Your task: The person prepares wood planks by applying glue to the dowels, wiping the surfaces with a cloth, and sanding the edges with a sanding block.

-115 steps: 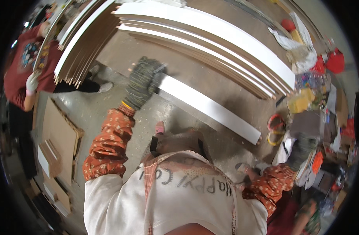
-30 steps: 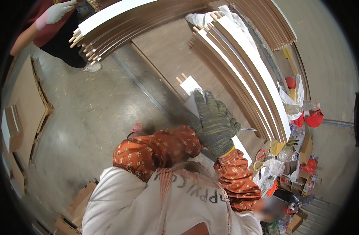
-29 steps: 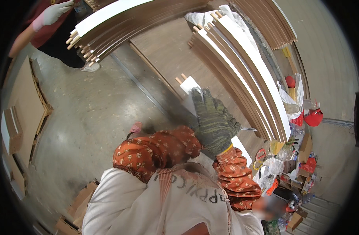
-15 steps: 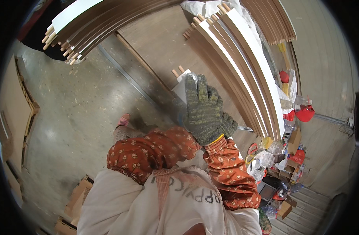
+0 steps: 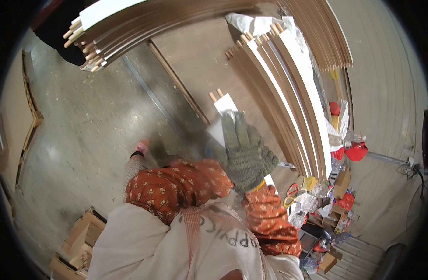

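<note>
A white board [image 5: 227, 103] with two wooden dowels [image 5: 216, 96] in its far end lies on the brown work table [image 5: 186, 60]. My right hand [image 5: 245, 151], in a grey-green knitted glove, rests over the board with its fingers stretched forward, together and fairly flat. My left hand [image 5: 214, 148] is at the board's left side, smeared by motion and partly behind the right glove, so its fingers do not show. A pale flat piece [image 5: 217, 131], blurred, is next to it; what it is I cannot make out. A silver blade-like tool [image 5: 286, 164] lies just right of the right glove.
Stacked white-and-brown boards with dowels [image 5: 288, 93] stand on the right; another stack [image 5: 116, 28] is at the far left. Scissors [image 5: 288, 200], clear bottles and a red cup-like object [image 5: 356, 151] clutter the right side. Cardboard boxes [image 5: 81, 238] stand on the floor, lower left.
The view has shifted, so the table and stacks appear lower. The right glove still lies over the board; more of the board's white end now shows beyond its fingertips. The left hand is blurred.
</note>
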`<state>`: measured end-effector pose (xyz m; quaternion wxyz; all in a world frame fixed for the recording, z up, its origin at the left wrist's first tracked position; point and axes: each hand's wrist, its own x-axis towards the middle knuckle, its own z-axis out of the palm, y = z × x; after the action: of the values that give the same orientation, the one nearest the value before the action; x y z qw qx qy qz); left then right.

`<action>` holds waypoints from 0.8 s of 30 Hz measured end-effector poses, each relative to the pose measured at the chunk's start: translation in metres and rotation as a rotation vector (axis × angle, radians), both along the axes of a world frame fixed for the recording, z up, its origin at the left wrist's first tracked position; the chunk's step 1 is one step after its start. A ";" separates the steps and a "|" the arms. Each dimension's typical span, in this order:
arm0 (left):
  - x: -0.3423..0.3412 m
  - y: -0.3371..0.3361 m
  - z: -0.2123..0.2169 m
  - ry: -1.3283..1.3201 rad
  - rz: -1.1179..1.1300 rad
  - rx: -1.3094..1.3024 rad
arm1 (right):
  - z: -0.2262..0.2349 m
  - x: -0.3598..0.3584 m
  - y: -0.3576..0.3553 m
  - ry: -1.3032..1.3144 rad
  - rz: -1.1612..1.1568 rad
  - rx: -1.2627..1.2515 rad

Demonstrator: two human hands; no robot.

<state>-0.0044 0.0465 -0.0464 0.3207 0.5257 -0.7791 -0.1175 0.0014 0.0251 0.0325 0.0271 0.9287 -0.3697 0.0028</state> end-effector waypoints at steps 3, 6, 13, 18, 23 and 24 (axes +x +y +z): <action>-0.009 0.007 0.004 0.007 -0.039 0.000 | 0.009 0.020 -0.009 -0.035 -0.017 -0.032; -0.007 0.004 0.002 0.004 -0.020 -0.002 | 0.004 0.004 -0.006 -0.023 0.028 -0.002; -0.008 0.006 0.002 0.009 -0.040 0.000 | 0.010 0.018 -0.014 -0.023 0.036 0.010; -0.005 0.005 -0.003 0.006 0.005 0.012 | 0.004 0.008 -0.014 -0.043 0.155 -0.012; -0.008 0.013 0.001 0.011 -0.096 -0.007 | 0.009 0.030 -0.016 -0.077 0.017 -0.030; -0.006 0.015 -0.001 0.001 -0.104 -0.010 | 0.010 0.032 -0.017 -0.103 0.003 -0.018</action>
<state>-0.0108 0.0613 -0.0471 0.3172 0.4827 -0.8058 -0.1305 0.0336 0.0083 0.0423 0.0163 0.9276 -0.3691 0.0542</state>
